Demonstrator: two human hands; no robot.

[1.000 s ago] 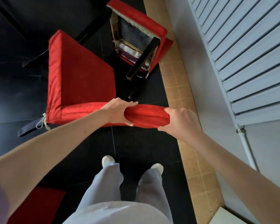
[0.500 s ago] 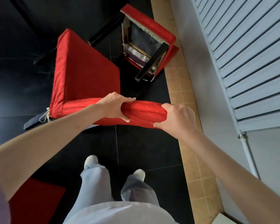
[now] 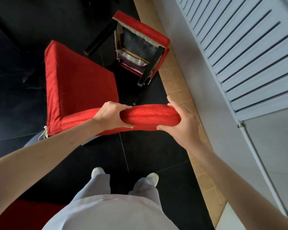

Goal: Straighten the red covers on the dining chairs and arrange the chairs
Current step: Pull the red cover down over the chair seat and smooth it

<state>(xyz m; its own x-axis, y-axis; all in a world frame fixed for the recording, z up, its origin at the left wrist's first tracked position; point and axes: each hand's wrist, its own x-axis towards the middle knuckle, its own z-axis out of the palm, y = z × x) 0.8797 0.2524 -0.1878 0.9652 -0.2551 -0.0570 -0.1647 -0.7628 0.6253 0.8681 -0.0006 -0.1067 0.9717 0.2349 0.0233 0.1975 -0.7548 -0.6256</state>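
Note:
A dining chair stands in front of me, its seat [image 3: 80,85] and backrest top [image 3: 150,117] wrapped in a red cover. My left hand [image 3: 112,116] grips the top of the backrest near its middle, thumb on the near side. At the backrest's right end my right hand [image 3: 181,123] is wrapped round the corner, fingers over the far edge and thumb under the near one. A second red-covered chair [image 3: 140,45] lies tipped over beyond it, its underside and dark legs showing.
A pale wall with a louvred shutter [image 3: 239,55] runs along the right, bordered by a strip of tan tiles [image 3: 178,90]. The floor is black tile. A dark table edge [image 3: 3,25] is at the upper left. Another red cover [image 3: 23,213] shows at the bottom left.
My right hand has loosened from a closed fist grip and now cups the backrest's right end with spread fingers. The view has shifted a little; my left hand keeps its hold.

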